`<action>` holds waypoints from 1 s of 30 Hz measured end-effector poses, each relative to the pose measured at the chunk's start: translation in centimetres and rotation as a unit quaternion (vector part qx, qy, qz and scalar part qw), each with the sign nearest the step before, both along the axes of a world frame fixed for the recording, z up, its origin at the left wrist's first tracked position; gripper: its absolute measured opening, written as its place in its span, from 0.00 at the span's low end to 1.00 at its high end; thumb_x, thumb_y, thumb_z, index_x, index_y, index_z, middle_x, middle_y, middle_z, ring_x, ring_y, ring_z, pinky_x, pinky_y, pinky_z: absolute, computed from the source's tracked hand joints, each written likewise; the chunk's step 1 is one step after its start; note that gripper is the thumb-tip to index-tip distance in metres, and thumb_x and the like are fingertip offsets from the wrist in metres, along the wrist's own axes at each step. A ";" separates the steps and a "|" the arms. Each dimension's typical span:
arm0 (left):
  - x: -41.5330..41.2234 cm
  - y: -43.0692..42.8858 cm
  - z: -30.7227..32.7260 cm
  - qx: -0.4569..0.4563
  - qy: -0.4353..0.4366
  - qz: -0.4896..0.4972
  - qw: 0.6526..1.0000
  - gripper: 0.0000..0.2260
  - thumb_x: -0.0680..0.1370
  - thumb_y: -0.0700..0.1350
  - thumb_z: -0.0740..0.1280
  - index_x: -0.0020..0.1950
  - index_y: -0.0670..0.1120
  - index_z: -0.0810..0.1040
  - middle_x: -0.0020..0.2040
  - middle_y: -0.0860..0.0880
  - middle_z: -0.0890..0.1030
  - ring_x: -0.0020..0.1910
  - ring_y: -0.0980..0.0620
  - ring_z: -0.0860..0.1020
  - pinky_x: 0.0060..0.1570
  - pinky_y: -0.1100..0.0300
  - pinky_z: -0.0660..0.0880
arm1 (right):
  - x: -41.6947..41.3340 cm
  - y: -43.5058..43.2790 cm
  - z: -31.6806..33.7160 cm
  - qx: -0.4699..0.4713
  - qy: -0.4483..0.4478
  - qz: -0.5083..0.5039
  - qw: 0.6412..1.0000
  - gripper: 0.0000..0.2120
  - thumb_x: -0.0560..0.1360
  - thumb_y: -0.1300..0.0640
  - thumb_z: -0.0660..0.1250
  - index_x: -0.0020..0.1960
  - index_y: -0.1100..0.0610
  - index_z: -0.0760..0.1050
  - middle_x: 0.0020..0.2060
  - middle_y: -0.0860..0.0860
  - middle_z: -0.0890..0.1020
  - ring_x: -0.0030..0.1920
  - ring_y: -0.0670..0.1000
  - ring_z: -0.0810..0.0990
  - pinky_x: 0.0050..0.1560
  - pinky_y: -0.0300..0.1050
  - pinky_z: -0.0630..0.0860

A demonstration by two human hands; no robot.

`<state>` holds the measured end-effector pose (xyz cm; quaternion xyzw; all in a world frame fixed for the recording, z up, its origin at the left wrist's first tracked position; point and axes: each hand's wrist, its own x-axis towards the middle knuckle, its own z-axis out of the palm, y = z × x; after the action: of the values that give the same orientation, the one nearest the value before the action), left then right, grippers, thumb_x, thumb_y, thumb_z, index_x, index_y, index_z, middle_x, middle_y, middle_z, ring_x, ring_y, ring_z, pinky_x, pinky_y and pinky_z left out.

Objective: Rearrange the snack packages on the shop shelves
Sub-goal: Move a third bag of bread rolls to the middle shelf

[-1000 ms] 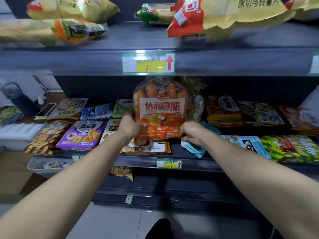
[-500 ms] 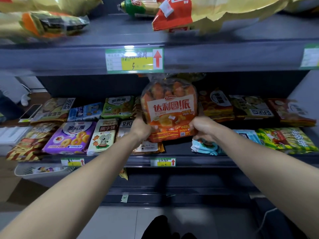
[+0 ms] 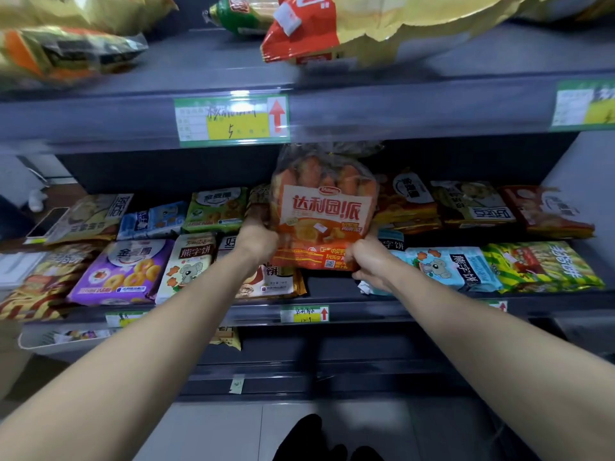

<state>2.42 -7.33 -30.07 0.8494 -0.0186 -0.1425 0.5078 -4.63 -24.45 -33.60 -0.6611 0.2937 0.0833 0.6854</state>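
Note:
An orange bag of small cakes [image 3: 324, 211] stands upright at the middle of the middle shelf [image 3: 336, 287], its clear top just under the shelf above. My left hand [image 3: 258, 242] grips its lower left edge. My right hand [image 3: 369, 261] grips its lower right corner. Flat snack packs lie on both sides: a purple pack [image 3: 123, 271], a white bear-biscuit pack [image 3: 189, 264], a light blue bear-biscuit pack [image 3: 449, 264] and a green-yellow pack [image 3: 542, 264].
The upper shelf [image 3: 366, 108] carries a large red-and-yellow bag [image 3: 349, 24] overhanging its edge and yellow bags [image 3: 66, 51] at the left. A price label [image 3: 231, 121] hangs on its front. A white basket [image 3: 50, 339] sits lower left. A phone [image 3: 48, 221] lies at far left.
Both hands have carried the orange bag to the right and deeper into the middle shelf, and it now stands more upright.

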 end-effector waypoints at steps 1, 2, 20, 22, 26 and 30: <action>-0.2 -0.2 -0.1 0.000 -0.002 -0.004 1.000 0.20 0.72 0.37 0.72 0.61 0.44 0.71 0.55 0.46 0.80 0.52 0.45 0.79 0.55 0.49 0.78 | 0.0 -0.3 -0.2 0.004 -0.001 -0.009 1.000 0.36 0.66 0.72 0.59 0.70 0.49 0.58 0.63 0.54 0.74 0.65 0.59 0.70 0.66 0.68 0.63; -0.2 -0.5 -0.4 -0.001 -0.003 -0.005 1.000 0.22 0.71 0.37 0.72 0.62 0.44 0.70 0.54 0.47 0.80 0.51 0.45 0.79 0.54 0.50 0.78 | -0.2 -0.7 -0.3 0.006 0.001 -0.016 1.000 0.37 0.66 0.73 0.58 0.70 0.49 0.57 0.63 0.54 0.74 0.66 0.59 0.69 0.67 0.68 0.61; -0.7 -2.4 -2.9 -0.021 0.042 -0.023 0.999 0.22 0.73 0.36 0.71 0.64 0.44 0.67 0.57 0.46 0.78 0.56 0.44 0.77 0.57 0.48 0.76 | -1.5 -3.0 0.4 -0.278 0.059 0.043 0.958 0.21 0.77 0.66 0.60 0.67 0.55 0.61 0.57 0.57 0.74 0.52 0.59 0.77 0.42 0.53 0.82; -0.8 -2.4 -3.5 -0.026 0.052 -0.025 0.998 0.23 0.72 0.36 0.71 0.64 0.45 0.68 0.59 0.45 0.78 0.58 0.43 0.77 0.58 0.44 0.76 | -1.5 -3.0 0.2 -0.316 0.066 0.048 0.945 0.18 0.76 0.65 0.60 0.64 0.55 0.62 0.54 0.57 0.74 0.49 0.59 0.78 0.34 0.49 0.82; -0.3 -1.8 -4.3 -0.023 0.050 -0.026 0.998 0.23 0.72 0.36 0.71 0.65 0.45 0.68 0.59 0.44 0.78 0.57 0.42 0.77 0.58 0.44 0.76 | -1.2 -2.9 0.1 -0.361 0.089 0.087 0.924 0.11 0.75 0.65 0.63 0.57 0.61 0.69 0.49 0.59 0.78 0.44 0.60 0.82 0.40 0.55 0.82; 0.6 -0.3 -4.4 0.009 0.035 -0.027 0.999 0.23 0.72 0.36 0.72 0.65 0.44 0.70 0.58 0.45 0.79 0.57 0.43 0.77 0.58 0.45 0.76 | -0.6 -1.7 -0.2 -0.326 0.089 0.108 0.935 0.07 0.75 0.65 0.65 0.53 0.62 0.73 0.48 0.59 0.79 0.46 0.61 0.83 0.45 0.56 0.82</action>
<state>3.02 -7.59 -34.45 0.8475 -0.0223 -0.1862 0.4966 -5.28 -26.20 -33.82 -0.8658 0.2910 0.1153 0.3903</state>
